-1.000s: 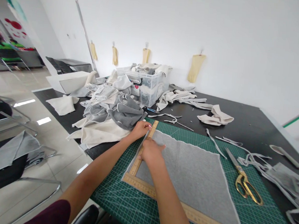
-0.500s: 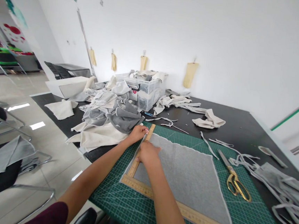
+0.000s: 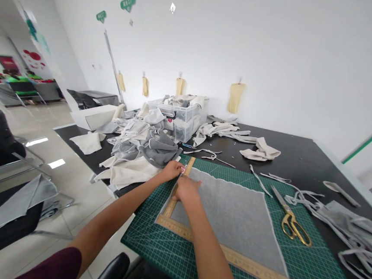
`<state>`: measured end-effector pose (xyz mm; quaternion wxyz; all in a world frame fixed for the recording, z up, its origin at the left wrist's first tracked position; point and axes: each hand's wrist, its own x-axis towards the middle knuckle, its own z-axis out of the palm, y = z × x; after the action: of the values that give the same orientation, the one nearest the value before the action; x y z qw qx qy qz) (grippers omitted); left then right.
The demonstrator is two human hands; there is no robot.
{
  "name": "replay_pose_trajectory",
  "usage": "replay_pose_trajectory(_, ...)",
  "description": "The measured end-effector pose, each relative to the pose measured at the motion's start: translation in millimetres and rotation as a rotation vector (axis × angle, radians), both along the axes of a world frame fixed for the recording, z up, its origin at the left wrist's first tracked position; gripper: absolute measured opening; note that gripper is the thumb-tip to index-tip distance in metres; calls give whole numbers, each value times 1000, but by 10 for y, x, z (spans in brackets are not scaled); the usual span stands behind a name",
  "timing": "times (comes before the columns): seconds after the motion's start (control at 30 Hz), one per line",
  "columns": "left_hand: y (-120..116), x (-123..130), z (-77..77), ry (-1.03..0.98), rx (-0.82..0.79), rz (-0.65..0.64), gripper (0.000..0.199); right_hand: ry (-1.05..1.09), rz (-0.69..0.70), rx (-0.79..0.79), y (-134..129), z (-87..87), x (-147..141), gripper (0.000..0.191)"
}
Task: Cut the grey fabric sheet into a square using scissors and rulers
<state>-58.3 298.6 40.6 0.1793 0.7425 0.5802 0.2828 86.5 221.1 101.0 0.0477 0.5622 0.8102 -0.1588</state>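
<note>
A grey cloth (image 3: 234,222) with pale edges lies flat on a green cutting mat (image 3: 151,236). Across it rests a wooden L-shaped ruler (image 3: 240,261), its short arm along the cloth's left side. My right hand (image 3: 188,189) holds that short arm down, thumb spread over the cloth and fingers at the ruler. Beside the ruler's far end, my left hand (image 3: 171,171) is closed in a pinch near the cloth's edge. Something small and pale shows at its fingertips, too small to name. Gold-handled scissors (image 3: 291,218) lie on the mat, right of the cloth.
Left of the mat is a heap of grey and cream cloth pieces (image 3: 149,147), with a clear plastic bin (image 3: 187,120) of scraps behind. Cloth strips (image 3: 307,200) and more grey cloth (image 3: 344,223) lie to the right. A chair (image 3: 112,270) stands at the table's front edge.
The camera view has tilted up and shifted slightly, so more wall shows. Both hands stay at the ruler's short arm, and the cloth and scissors lie as before.
</note>
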Motion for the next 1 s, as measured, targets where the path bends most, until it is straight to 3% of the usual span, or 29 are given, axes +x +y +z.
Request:
replay_pose_trajectory(0.23, -310, -45, 49, -4, -47, -25, 27, 7, -6, 13, 7, -23, -10, 88)
replay_pose_trajectory(0.73, -1197, -128, 176, -101, -213, -82, 21, 18, 21, 33, -72, 59, 38, 64)
replay_pose_trajectory(1.0, -1522, -225, 146, -171, -248, -139, 21, 2, 18, 26, -49, 55, 34, 73)
